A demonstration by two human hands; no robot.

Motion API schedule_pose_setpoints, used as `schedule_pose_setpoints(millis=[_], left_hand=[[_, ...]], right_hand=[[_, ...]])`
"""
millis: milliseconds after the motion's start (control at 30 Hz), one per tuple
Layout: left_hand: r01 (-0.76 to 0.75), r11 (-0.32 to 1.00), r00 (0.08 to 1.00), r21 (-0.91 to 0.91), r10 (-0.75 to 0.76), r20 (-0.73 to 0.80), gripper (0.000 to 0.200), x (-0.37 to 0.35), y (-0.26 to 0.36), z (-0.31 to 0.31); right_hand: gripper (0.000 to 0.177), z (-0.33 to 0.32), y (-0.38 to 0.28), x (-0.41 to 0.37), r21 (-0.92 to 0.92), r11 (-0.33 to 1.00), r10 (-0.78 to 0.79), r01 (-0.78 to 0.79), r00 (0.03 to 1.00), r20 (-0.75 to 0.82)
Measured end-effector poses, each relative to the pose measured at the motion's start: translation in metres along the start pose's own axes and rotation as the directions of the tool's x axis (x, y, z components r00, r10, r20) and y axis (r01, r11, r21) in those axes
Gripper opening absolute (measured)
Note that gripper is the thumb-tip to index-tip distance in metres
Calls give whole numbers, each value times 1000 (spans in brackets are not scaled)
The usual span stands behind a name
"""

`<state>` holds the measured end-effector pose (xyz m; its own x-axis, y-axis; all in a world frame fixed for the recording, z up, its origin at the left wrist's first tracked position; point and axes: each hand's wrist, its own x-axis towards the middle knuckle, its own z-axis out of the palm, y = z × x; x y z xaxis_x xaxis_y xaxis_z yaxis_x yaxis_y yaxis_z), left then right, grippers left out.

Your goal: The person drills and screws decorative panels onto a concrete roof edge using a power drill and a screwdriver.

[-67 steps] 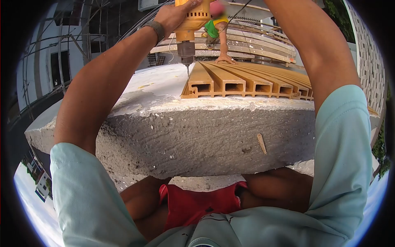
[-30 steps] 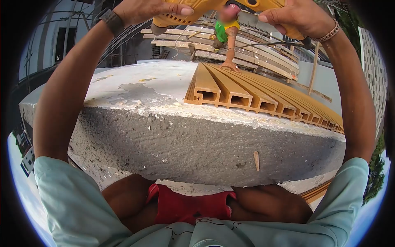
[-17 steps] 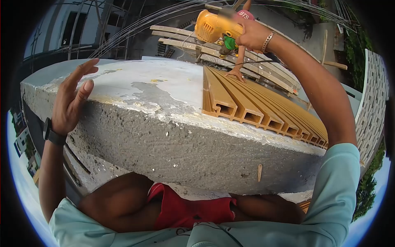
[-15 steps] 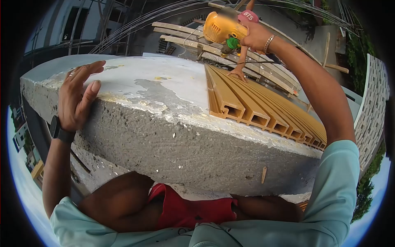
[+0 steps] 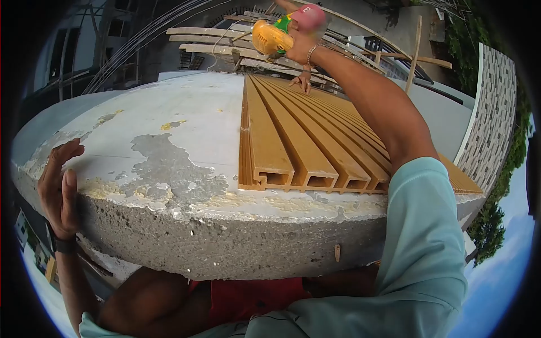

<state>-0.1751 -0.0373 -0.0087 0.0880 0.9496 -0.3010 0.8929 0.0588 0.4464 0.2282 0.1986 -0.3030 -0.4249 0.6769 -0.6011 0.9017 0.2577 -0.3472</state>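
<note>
The yellow power tool [image 5: 271,38] is clasped in the right hand [image 5: 304,48]; the ribbed panel [image 5: 301,135] is shown below that hand, its long axis running away from the wearer; by the left hand [image 5: 59,191], set well to the panel's left at the edge of the concrete slab [image 5: 225,248], nothing is seen held, thumb and fingers being apart; the panel is tan, hollow-channelled at the near end, and touched beyond by a co-worker's hand [image 5: 302,83].

A pale teal shirt [image 5: 425,236] tops red shorts [image 5: 253,296].
</note>
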Motion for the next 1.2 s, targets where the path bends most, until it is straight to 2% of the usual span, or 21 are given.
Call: schedule_pose_setpoints(millis=[100,333,500,600,833,933,1000,1067,1133,1167,1200], left_hand=[[2,1000,1000,21,-2,-9,53,-1,0,0],[16,1000,999,12,-16,-38,54,2,9,1],[42,999,998,4,-42,-47,55,1,10,1],[55,998,998,7,-54,-39,57,1,13,0],[54,998,998,26,-53,-25,59,3,16,0],[48,999,999,18,-48,-24,58,4,18,0],[30,1000,999,9,-30,-29,58,4,17,0],[20,1000,1000,4,-20,-23,57,5,17,0],[9,1000,1000,3,-9,-23,56,5,17,0],[19,1000,999,-5,-19,-33,56,5,18,0],[28,1000,999,-14,-29,-44,55,4,18,0]], right_hand=[[36,22,16,8,46,999,-18,22,997,-74],[38,35,21,6,64,998,12,-7,998,-67],[38,40,18,8,158,977,146,-146,989,14],[39,53,21,18,199,964,180,-174,984,-13],[41,66,16,41,245,936,251,-251,968,31],[60,66,12,47,295,900,293,-321,947,134],[60,61,8,47,298,880,358,-371,928,99],[63,53,13,59,311,874,357,-374,928,111],[67,42,16,70,270,878,376,-396,918,124],[62,28,13,69,196,909,342,-367,928,152],[62,29,16,74,199,909,340,-365,928,150]])
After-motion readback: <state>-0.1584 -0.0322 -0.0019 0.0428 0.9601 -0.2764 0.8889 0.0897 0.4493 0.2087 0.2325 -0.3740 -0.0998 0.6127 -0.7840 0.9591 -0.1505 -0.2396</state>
